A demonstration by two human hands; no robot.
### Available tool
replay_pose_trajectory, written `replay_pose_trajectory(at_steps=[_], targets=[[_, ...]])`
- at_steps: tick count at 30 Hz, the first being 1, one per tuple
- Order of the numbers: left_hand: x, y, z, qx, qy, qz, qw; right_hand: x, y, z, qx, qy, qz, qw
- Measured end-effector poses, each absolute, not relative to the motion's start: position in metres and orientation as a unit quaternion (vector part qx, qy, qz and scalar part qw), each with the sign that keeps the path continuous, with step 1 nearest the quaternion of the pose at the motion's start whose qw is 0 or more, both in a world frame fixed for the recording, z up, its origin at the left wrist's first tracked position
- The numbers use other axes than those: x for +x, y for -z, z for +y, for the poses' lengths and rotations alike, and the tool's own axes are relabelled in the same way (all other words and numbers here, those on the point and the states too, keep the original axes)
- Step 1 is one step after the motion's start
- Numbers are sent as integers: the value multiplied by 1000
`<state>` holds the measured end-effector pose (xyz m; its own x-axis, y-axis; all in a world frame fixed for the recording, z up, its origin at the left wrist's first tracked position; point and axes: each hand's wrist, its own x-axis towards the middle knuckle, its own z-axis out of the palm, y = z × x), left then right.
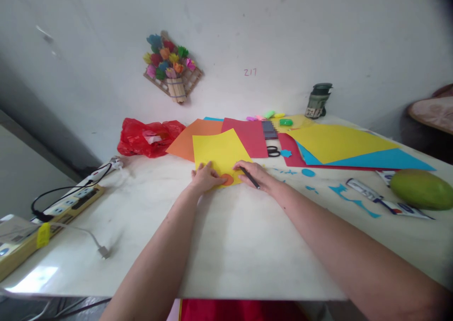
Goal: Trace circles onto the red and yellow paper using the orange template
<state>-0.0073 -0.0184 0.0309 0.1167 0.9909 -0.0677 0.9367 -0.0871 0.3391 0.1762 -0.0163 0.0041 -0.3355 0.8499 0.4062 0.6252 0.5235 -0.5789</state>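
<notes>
A yellow paper sheet lies on the table in front of me, with a small orange paper circle near its front edge. My left hand rests flat on the sheet's left front part, fingers spread, its thumb at the circle. In my right hand is a black pen, held just right of the circle. Its writing tip is hidden by my fingers. Beyond the sheet lie orange paper and red paper. Black-handled scissors and a blue paper star shape are farther right.
Blue scraps, a blue circle, glue tubes and a mango-like fruit lie right. Larger yellow paper and a bottle stand behind. Left are a red plastic bag and a power strip.
</notes>
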Motion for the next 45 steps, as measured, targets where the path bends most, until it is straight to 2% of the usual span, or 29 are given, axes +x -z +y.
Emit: replay_pose_trajectory(at_steps=[10, 16, 23, 45], targets=[[-8, -27, -18, 729, -90, 671, 103, 176, -2, -16, -460, -155, -801, 351], [-8, -26, -17, 748, -15, 653, 119, 177, 1, -12, -451, -164, -803, 354], [-10, -24, -15, 732, 15, 670, 123, 180, 1, -12, -438, -165, -812, 348], [-6, -15, -14, 752, -21, 652, 99, 184, 0, -6, -435, -201, -798, 365]])
